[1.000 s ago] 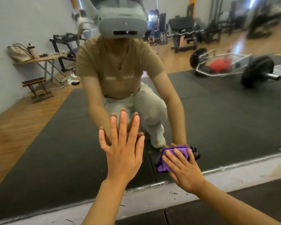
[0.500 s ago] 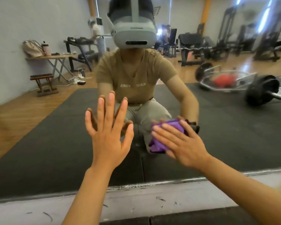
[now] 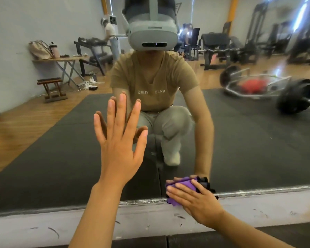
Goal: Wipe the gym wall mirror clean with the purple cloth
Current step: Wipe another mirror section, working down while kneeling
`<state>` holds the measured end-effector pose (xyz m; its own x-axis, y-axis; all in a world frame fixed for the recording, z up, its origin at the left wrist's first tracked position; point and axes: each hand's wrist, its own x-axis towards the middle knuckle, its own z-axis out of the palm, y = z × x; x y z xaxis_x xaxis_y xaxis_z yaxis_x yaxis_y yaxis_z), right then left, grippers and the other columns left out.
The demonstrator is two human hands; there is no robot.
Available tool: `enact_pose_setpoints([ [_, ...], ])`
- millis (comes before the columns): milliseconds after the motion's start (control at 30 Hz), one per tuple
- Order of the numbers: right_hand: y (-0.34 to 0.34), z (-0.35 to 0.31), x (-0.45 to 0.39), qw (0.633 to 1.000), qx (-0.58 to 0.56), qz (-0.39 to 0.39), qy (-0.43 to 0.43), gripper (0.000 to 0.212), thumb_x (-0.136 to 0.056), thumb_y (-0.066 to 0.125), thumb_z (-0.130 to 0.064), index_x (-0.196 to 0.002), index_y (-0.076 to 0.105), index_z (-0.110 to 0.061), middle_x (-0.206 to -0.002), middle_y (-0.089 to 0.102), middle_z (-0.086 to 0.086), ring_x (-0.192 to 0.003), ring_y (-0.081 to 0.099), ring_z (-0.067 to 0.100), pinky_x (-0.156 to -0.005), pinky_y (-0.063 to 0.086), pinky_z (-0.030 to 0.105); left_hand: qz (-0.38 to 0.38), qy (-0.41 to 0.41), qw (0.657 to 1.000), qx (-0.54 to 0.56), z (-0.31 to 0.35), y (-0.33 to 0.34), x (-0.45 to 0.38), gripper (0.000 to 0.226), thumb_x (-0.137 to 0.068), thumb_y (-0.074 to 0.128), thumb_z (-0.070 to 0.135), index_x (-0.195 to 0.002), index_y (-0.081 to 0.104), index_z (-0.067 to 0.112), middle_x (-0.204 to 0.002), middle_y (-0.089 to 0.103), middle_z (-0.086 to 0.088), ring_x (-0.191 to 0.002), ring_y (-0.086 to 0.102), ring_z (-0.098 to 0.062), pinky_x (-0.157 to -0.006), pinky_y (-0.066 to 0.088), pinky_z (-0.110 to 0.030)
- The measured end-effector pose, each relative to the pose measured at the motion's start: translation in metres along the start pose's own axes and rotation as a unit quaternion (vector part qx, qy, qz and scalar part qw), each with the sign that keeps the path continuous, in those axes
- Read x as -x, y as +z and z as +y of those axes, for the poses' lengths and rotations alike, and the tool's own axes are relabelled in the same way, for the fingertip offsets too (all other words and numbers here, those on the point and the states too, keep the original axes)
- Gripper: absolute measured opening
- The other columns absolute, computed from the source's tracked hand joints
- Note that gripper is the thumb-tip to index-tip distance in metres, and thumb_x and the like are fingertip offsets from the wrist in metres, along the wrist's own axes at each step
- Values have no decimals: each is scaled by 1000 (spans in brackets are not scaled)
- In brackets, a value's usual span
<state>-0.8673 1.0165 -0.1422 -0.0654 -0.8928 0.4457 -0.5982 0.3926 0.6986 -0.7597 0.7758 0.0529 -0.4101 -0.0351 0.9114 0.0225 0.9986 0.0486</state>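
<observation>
Purple cloth (image 3: 180, 189) sits low and right of centre in the head view, pressed flat against the bottom edge of the wall mirror (image 3: 258, 140) by the right hand (image 3: 199, 203), whose fingers lie nearly straight over it. The left hand (image 3: 120, 145), mid-frame, is spread wide with its palm braced on the glass and holds nothing. That bare palm could well leave fresh smudges, and the cloth may snag or pick up grit from the scuffed ledge (image 3: 61, 224) just below the glass.

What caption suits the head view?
Right hand presses purple cloth against the mirror's bottom edge while the flat left hand braces on the glass.
</observation>
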Motion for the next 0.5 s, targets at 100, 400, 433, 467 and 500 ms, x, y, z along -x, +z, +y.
enact_pose_setpoints([
  [100, -7, 9, -4, 1000, -8, -12, -17, 70, -102, 27, -33, -163, -4, -19, -171, -9, -3, -157, -6, 15, -126, -12, 42, 10, -12, 1000, 4, -3, 0, 5, 65, -102, 49, 31, -159, 22, 15, -167, 6, -4, -156, -5, -18, -124, -9, -45],
  [400, -118, 150, -132, 976, -17, 180, 120, 61, -104, 37, -22, -162, 17, -17, -168, 10, 1, -156, 10, 19, -127, -1, 44, -11, 3, 1000, -13, -21, -8, 14, 61, -104, 42, 27, -160, 19, 19, -168, 2, 3, -156, -2, -16, -125, -4, -40],
  [433, -129, 159, -146, 966, -16, 200, 162, 60, -105, 41, -21, -161, 20, -17, -167, 15, 3, -155, 12, 21, -126, 0, 47, -10, 3, 1000, -15, -22, -9, 14, 60, -104, 41, 27, -160, 19, 20, -168, 1, 4, -156, -1, -16, -125, -4, -40],
  [467, -135, 162, -157, 956, -14, 214, 198, 61, -104, 45, -18, -160, 22, -18, -166, 19, 5, -155, 14, 24, -126, 1, 49, -10, 5, 1000, -16, -23, -9, 15, 59, -105, 39, 26, -160, 18, 21, -168, 1, 4, -156, -1, -16, -124, -3, -41],
  [500, -138, 160, -164, 947, -19, 228, 226, 62, -102, 48, -15, -160, 24, -18, -165, 22, 7, -155, 16, 28, -125, 1, 51, -10, 5, 1000, -17, -26, -9, 16, 59, -105, 39, 26, -160, 18, 21, -168, 1, 4, -156, 0, -16, -124, -3, -41],
])
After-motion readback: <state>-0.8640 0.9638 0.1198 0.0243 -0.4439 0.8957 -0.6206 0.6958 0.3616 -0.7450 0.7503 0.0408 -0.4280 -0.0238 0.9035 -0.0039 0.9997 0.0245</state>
